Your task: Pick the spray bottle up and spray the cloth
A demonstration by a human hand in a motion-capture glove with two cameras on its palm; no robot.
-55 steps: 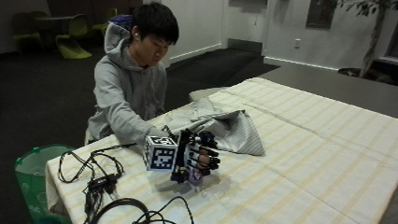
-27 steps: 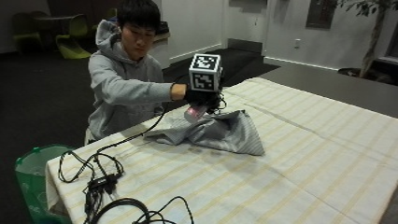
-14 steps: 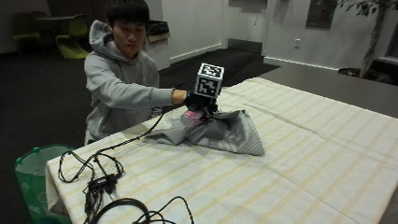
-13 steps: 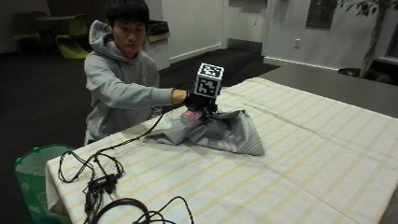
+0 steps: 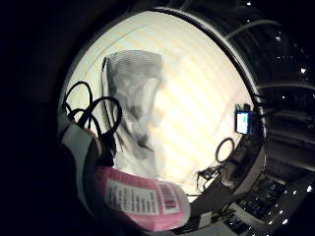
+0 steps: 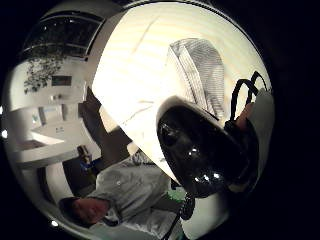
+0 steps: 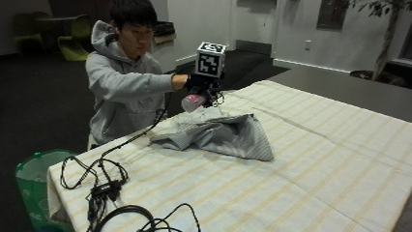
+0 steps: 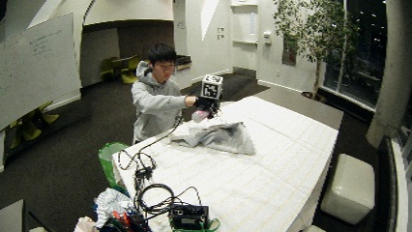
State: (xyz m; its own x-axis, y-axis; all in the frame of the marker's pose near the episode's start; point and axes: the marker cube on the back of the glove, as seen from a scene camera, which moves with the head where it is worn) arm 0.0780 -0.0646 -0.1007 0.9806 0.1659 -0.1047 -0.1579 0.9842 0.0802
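In the outside view my gloved right hand grips a pink spray bottle in the air, tilted, just above the far edge of the cloth. The grey striped cloth lies crumpled on the striped tablecloth. The little finger side palm view shows the bottle's pink labelled body close to the palm, with the cloth below it. Its black spray head fills much of the thumb side palm view, beside the cloth. The wide outside view has the hand and the bottle over the cloth.
Black cables trail over the near left corner of the table. A green bin stands on the floor beside that corner. The striped tabletop stretches away to the right of the cloth.
Two seconds ago the hand was low at the table's near side beside the cloth. It then lifted the bottle over the cloth and has risen a little more since half a second ago.
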